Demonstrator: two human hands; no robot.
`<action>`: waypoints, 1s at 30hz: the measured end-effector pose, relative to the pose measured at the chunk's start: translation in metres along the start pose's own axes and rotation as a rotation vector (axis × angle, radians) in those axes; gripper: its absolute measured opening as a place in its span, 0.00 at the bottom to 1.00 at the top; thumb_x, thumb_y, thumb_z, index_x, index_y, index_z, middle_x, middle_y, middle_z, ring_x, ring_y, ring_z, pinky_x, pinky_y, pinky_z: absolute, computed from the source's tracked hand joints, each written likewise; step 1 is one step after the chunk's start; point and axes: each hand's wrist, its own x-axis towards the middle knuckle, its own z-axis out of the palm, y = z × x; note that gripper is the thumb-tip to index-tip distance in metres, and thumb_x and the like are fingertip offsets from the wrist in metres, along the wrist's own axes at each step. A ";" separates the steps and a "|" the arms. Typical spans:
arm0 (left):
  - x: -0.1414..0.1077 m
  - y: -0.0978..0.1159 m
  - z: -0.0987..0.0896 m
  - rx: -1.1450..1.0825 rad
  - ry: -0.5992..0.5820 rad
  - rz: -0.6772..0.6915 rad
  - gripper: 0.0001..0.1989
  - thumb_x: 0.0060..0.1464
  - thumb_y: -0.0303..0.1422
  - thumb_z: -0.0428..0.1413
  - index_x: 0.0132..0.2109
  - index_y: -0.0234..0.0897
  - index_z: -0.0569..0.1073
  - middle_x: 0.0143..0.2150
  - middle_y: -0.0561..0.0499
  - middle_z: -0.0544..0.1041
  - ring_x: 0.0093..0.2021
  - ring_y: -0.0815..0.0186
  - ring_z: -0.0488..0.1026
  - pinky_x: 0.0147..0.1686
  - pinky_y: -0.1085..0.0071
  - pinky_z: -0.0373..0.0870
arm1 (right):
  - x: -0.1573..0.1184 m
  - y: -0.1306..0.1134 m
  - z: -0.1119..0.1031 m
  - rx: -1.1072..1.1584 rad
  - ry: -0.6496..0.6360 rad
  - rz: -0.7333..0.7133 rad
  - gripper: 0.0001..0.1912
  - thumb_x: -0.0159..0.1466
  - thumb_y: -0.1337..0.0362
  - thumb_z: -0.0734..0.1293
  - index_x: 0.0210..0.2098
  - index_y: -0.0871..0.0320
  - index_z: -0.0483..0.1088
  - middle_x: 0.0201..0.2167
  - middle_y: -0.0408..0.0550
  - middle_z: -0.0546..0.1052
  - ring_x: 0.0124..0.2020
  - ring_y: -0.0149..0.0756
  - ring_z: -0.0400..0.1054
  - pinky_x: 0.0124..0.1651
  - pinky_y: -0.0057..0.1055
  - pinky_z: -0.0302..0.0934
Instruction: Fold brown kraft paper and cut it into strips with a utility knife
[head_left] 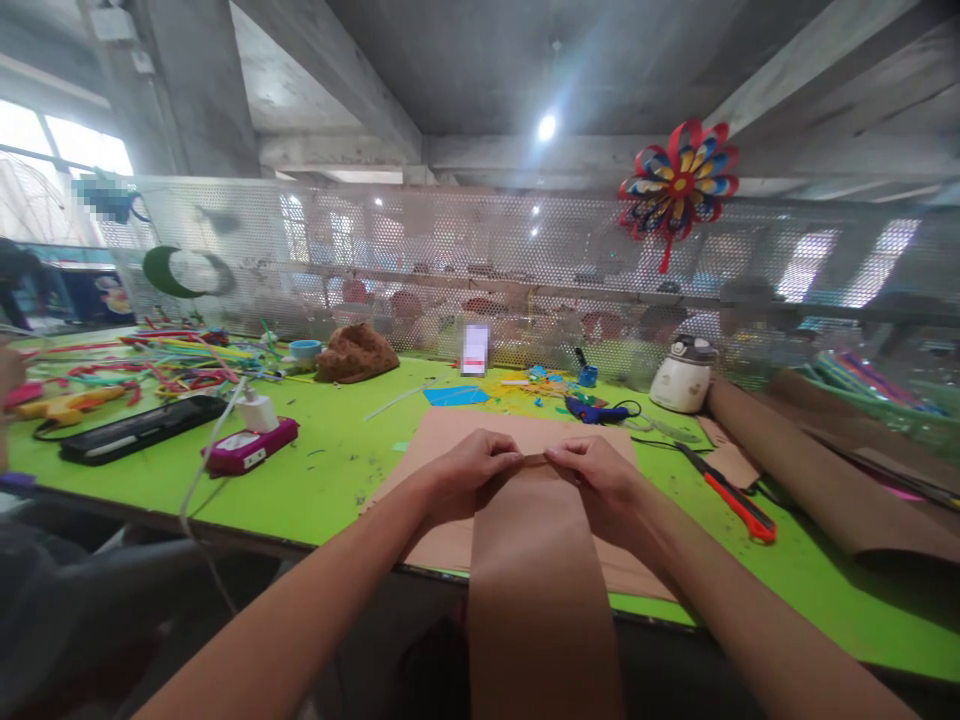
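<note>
Between my two hands is a long strip of brown kraft paper (536, 580), its far end narrowly folded or rolled over. My left hand (484, 465) pinches the left corner of that end between thumb and fingers. At the right corner, my right hand (596, 475) pinches in the same way. The strip hangs down over the table's front edge toward me. Under my hands, larger brown paper sheets (435, 440) lie flat on the green table (337, 440).
Right of the sheets are a red utility knife (739, 505), a blue glue gun (596, 411), a white kettle-like pot (681, 375) and a large brown paper roll (795, 470). On the left lie a magenta power strip (251, 445), a black case (142, 428) and a yellow glue gun (71, 403).
</note>
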 end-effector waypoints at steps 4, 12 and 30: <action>0.001 -0.002 -0.002 0.002 -0.028 -0.034 0.18 0.52 0.45 0.51 0.28 0.33 0.69 0.23 0.54 0.64 0.24 0.71 0.58 0.24 0.74 0.53 | 0.002 -0.001 -0.004 -0.021 0.034 -0.031 0.24 0.50 0.52 0.74 0.15 0.58 0.58 0.14 0.37 0.56 0.18 0.24 0.46 0.23 0.29 0.39; 0.000 -0.006 -0.004 0.030 -0.064 -0.025 0.19 0.51 0.46 0.53 0.29 0.33 0.71 0.23 0.54 0.65 0.25 0.70 0.58 0.25 0.73 0.54 | -0.015 -0.004 0.013 0.050 0.008 -0.001 0.20 0.56 0.53 0.68 0.21 0.55 0.55 0.16 0.35 0.55 0.17 0.25 0.47 0.21 0.28 0.43; -0.003 0.002 0.001 -0.013 -0.066 -0.042 0.22 0.51 0.51 0.53 0.26 0.34 0.67 0.22 0.56 0.62 0.24 0.71 0.56 0.24 0.73 0.51 | 0.005 0.001 -0.002 -0.284 0.067 -0.081 0.23 0.50 0.48 0.71 0.17 0.58 0.61 0.16 0.38 0.59 0.19 0.25 0.49 0.23 0.28 0.40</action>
